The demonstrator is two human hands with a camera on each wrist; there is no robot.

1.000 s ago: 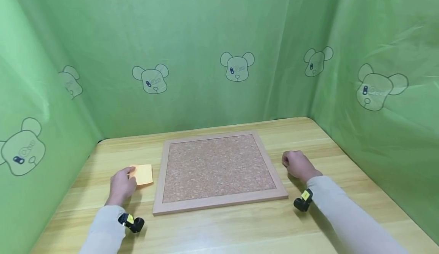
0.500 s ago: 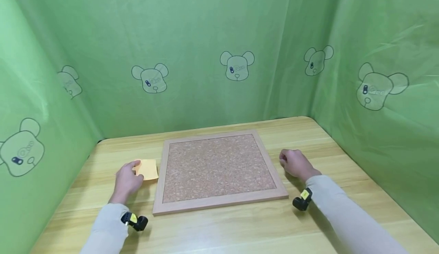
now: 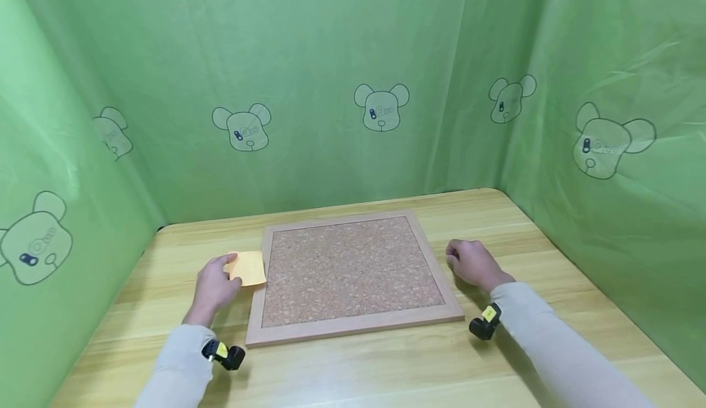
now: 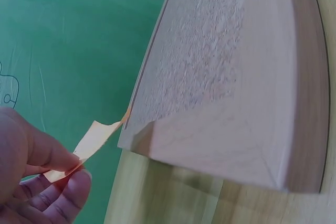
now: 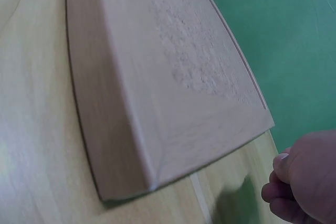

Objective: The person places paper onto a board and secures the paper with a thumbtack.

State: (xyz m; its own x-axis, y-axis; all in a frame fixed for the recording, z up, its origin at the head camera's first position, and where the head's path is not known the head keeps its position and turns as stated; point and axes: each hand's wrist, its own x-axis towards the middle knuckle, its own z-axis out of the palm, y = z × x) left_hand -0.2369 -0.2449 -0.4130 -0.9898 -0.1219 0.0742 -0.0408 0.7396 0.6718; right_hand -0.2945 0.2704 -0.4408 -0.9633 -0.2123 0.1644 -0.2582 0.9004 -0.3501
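The left hand (image 3: 216,282) gripped a square, pale orange paper note (image 3: 246,268) at its left edge, with the thumb and fingers pinching the sheet. The note was located at the left side of the cork board (image 3: 350,270). In the head view, its right portion overlapped the board's wooden frame (image 3: 353,323). In the left wrist view, the note was tilted and its free end reached the board's edge; contact between the two could not be confirmed.

The right hand (image 3: 474,264) was positioned just beside the right edge of the board, apart from the frame. Its fingers were curled inward with the thumb against them; the inside of the grasp was hidden.

The board lay flat on a wood-grain table (image 3: 342,371), cork side up. Light-coloured sleeves (image 3: 557,340) covered both forearms. A small black camera was fitted at each wrist, one on the left (image 3: 236,358) and one on the right (image 3: 481,328). A green curtain (image 3: 309,46) printed with bear heads (image 3: 382,108) enclosed the table at the back and sides.
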